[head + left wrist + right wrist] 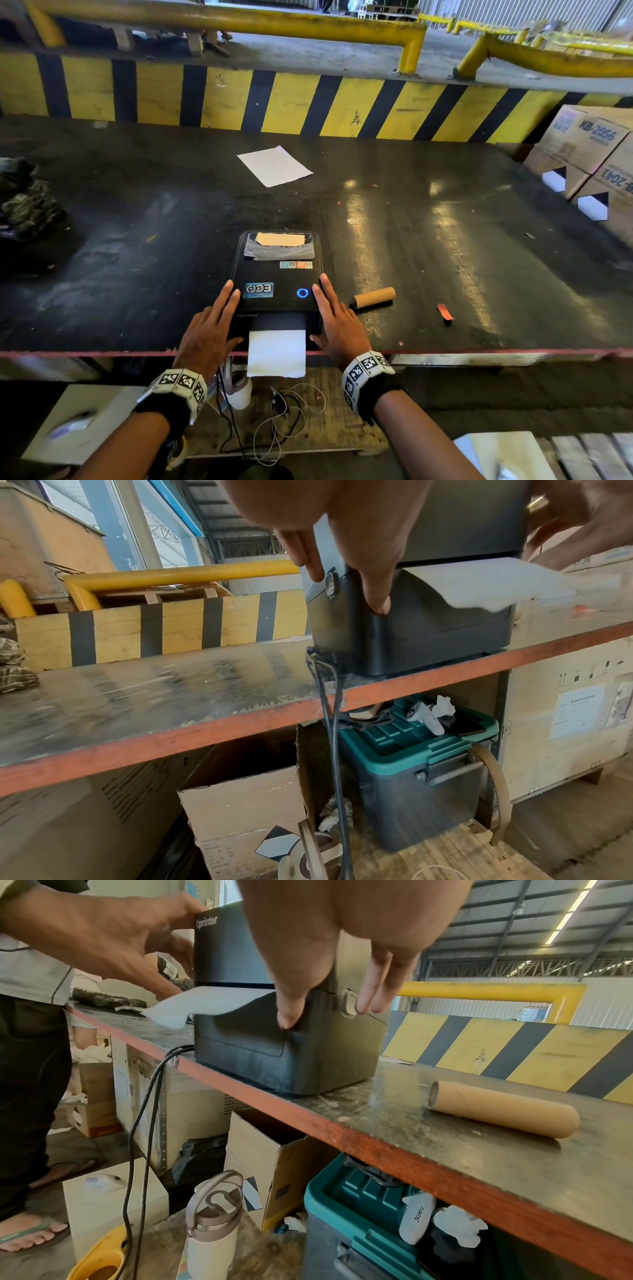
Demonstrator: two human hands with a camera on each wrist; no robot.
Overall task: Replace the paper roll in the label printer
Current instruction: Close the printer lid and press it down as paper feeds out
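Observation:
A black label printer (277, 277) stands at the near edge of the dark table (445, 240), lid down, a blue ring lit on top. A white paper strip (276, 353) hangs out of its front slot over the edge. My left hand (209, 325) lies flat against the printer's left side (342, 631), fingers straight, thumb on the front corner. My right hand (337, 320) lies the same way on the right side (335, 1053), fingers by the side latch (349, 1003). An empty brown cardboard core (374, 297) lies on the table just right of the printer (502, 1108).
A white sheet (275, 166) lies further back on the table. Cardboard boxes (589, 154) stand at the far right, a dark bundle (27, 202) at the left. Cables (330, 723) drop off the front edge to a green-lidded bin (411, 750), boxes and a bottle (212, 1223) below.

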